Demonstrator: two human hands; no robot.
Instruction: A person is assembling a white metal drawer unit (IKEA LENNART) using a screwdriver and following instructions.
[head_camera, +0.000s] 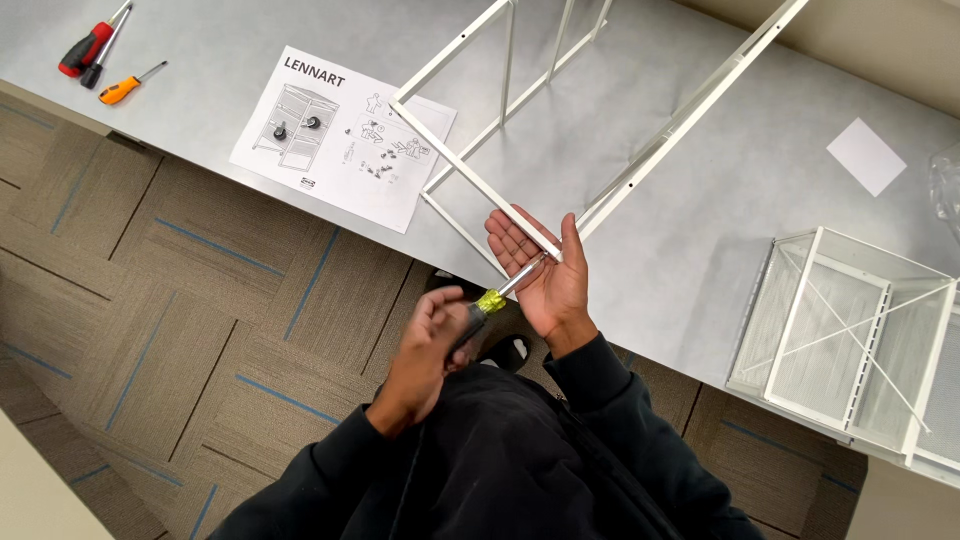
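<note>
White metal frame (520, 215), thin square bars, corner cupped in open right hand (545, 275), left hand (430, 345) gripped black-and-yellow screwdriver (495, 297), tip at corner.

A grey table (700, 230) carries a white metal frame (560, 130), an instruction sheet (340, 135) and a small white paper (866, 155). Screwdrivers (100, 60) lie at its far corner, and mesh baskets (850, 340) rest near its edge.

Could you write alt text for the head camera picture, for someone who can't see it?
Seen from above, a person's left hand drives a yellow-collared screwdriver into the corner of a white metal frame, steadied by the right hand. On the grey table lie an instruction sheet, spare screwdrivers and mesh baskets.
</note>
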